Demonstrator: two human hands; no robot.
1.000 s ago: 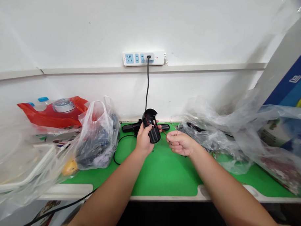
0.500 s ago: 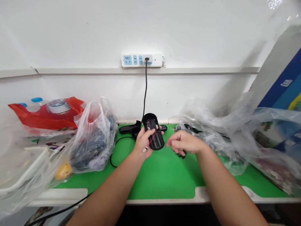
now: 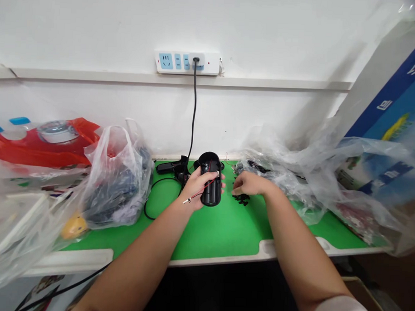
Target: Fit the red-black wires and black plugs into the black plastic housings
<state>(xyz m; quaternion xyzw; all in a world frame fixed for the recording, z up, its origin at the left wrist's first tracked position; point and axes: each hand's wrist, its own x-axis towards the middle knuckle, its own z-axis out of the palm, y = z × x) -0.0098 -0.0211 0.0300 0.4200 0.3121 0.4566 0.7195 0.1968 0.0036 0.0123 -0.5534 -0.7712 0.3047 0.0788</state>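
Observation:
My left hand [image 3: 194, 187] is closed around a black plastic housing [image 3: 211, 192], its open hollow side facing up. The thumb lies across it, by thin red and black wires [image 3: 198, 194] with a small white connector that hangs over the wrist. Over a small heap of black parts [image 3: 242, 200] on the green mat [image 3: 221, 237], my right hand [image 3: 249, 184] points downward with its fingers together. Whatever those fingertips hold, if anything, is hidden. Behind the left hand lies a black electric screwdriver-like tool [image 3: 173, 167], partly covered.
A black cable [image 3: 194, 109] runs from a white power strip [image 3: 188, 63] on the wall. Filled plastic bags [image 3: 114, 188] and a red bag [image 3: 41, 145] stand on the left. Clear plastic bags [image 3: 285, 158] and a large blue-and-white box [image 3: 382, 102] are on the right.
My right hand has lowered onto the small black parts, its fingers closing. My left hand has turned the housing more upright, and the wires now hang toward the wrist. The view has shifted slightly.

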